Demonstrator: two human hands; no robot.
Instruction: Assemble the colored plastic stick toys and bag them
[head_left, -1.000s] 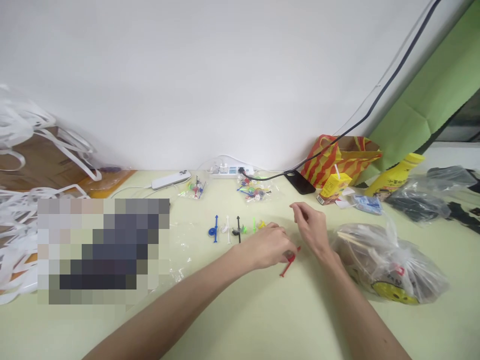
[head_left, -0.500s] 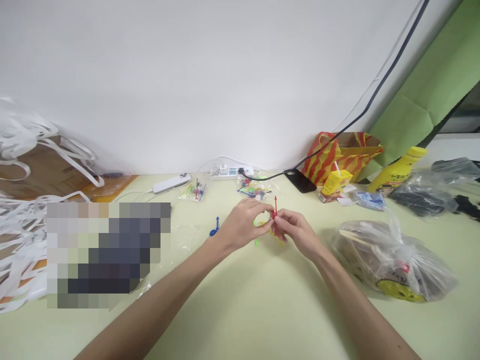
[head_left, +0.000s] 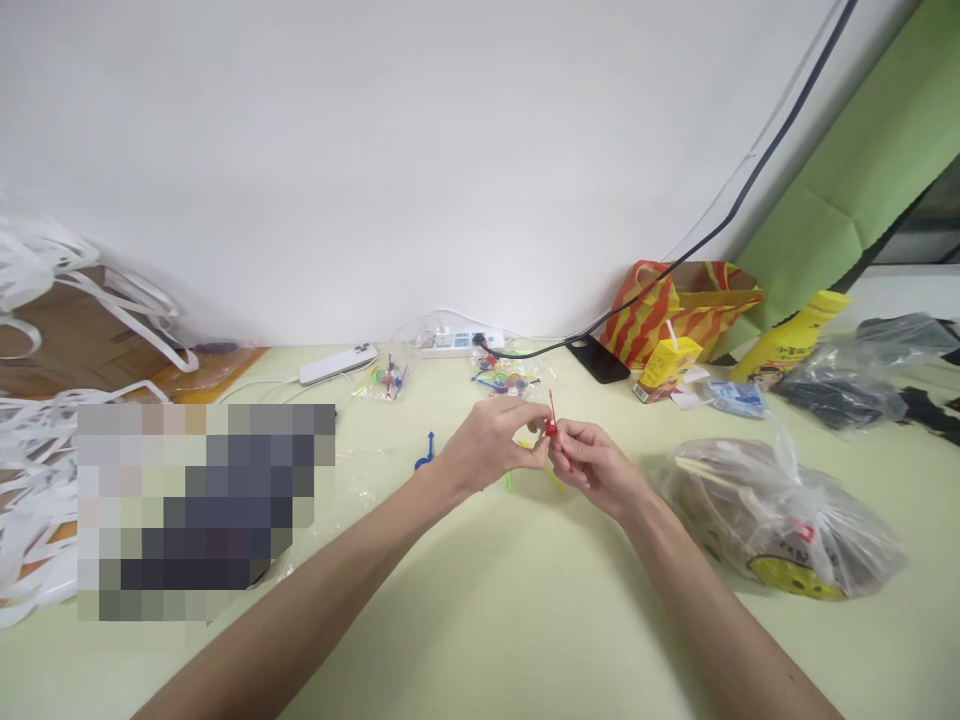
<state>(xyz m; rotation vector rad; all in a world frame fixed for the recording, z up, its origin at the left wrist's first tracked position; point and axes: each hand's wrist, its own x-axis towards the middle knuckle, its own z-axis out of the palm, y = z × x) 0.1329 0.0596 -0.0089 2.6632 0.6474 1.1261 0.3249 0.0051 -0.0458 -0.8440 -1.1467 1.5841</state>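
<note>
A small red plastic piece with an arrow-like tip is held above the table between my two hands. My right hand pinches it between thumb and fingers. My left hand curls round from the other side, its thumb and fingertips closed at the red piece's left edge. Below the hands lie a green piece and a yellow piece, both mostly hidden. A blue piece with an arrow tip lies just left of my left hand.
Small clear bags of coloured parts lie by a power strip. A white phone is at left; a dark phone, juice box, striped paper bag, yellow bottle and tied plastic bag are right.
The red piece has tilted between my fingers, its tip still up. My right hand has turned slightly round it. The whole view has shifted a little.
</note>
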